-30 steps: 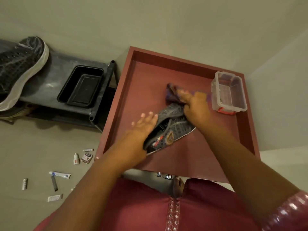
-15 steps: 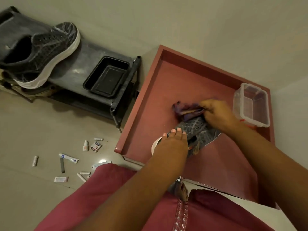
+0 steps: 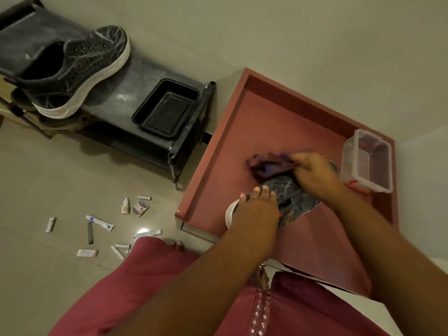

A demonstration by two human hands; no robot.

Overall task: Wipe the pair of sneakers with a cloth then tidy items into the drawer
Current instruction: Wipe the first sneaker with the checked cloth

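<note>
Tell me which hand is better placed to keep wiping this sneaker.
Right. The right hand already grips the purple cloth at the sneaker, while the left hand holds that sneaker steady in the drawer.

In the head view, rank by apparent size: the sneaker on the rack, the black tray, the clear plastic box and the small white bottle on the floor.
1. sneaker on the rack
2. black tray and clear plastic box: look alike, unranked
3. white bottle
</note>
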